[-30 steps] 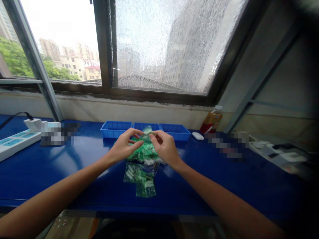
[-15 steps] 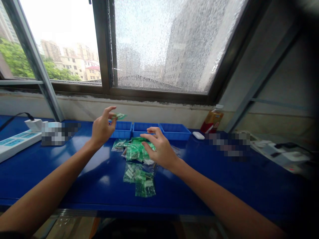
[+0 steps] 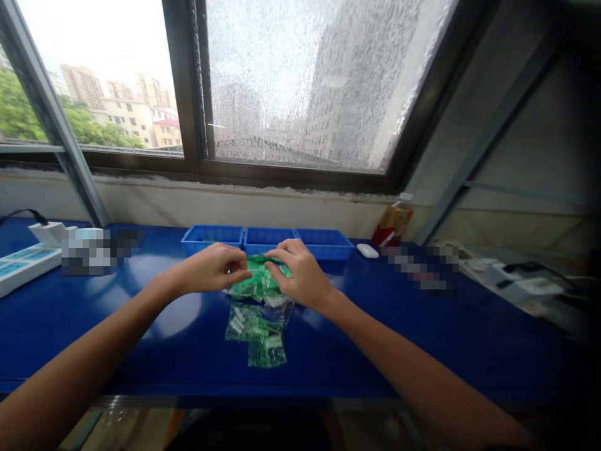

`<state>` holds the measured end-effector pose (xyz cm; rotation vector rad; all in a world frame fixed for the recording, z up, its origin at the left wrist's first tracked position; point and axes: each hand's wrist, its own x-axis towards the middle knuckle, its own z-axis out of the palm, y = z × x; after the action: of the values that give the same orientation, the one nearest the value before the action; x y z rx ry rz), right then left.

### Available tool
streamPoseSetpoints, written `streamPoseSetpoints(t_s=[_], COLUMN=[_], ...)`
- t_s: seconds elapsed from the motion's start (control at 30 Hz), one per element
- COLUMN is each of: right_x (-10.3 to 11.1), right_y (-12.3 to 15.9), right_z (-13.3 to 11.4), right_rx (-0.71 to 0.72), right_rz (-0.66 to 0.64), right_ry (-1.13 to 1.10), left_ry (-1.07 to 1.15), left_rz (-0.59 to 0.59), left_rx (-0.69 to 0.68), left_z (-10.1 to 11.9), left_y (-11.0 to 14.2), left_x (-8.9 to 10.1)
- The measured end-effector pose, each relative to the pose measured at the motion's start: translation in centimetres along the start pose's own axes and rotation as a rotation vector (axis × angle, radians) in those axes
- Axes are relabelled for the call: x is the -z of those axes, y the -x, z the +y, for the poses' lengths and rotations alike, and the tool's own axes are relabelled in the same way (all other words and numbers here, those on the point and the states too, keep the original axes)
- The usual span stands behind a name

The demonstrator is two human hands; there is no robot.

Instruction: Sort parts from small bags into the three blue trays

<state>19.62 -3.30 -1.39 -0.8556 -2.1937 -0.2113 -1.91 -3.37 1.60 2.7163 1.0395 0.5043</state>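
Small clear-and-green plastic packets point(image 3: 251, 289) with small parts inside lie in a pile on the blue table point(image 3: 154, 351). Over the pile's left side is my left hand point(image 3: 211, 268), its fingers bent and a gap showing between them and the thumb; I see no packet in it. My right hand point(image 3: 303, 275) hovers at or touches the pile's right side, thumb and fingers apart. Whether its fingertips touch a packet is unclear. Closer to me lie a packet with white pieces point(image 3: 239, 321) and a green packet point(image 3: 267, 342), overlapping.
Three blue bins stand in a row behind the pile: a left bin point(image 3: 211, 234), a middle bin point(image 3: 270, 237) and a right bin point(image 3: 326, 244). Rightward are a white rounded object point(image 3: 367, 251) and a bottle point(image 3: 393, 222). A white power strip point(image 3: 32, 266) lies far left.
My left hand has come down and right from above the left bin to the pile; the green packet it held no longer shows in it. My right hand stays over the pile. The view has shifted slightly.
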Motion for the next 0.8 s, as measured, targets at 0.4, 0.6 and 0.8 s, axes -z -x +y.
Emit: streamPoseSetpoints(t_s=[0.4,0.6,0.8], right_x=[0.2,0.2,0.0], right_y=[0.1,-0.1,-0.8], right_z=[-1.4,-1.5,-1.7], right_rx=[0.064,-0.09,-0.577], right_rz=[-0.128,-0.134,-0.128], right_ry=[-0.011,-0.23,-0.773], left_ry=[0.017,0.218,0.516], left_rz=[-0.185,-0.251,0.044], left_rx=[-0.044,0.019,0.115], left_z=[2.7,2.8,0.4], left_y=[0.9,0.6,0.3], left_x=[-3.2,-2.5,-0.3])
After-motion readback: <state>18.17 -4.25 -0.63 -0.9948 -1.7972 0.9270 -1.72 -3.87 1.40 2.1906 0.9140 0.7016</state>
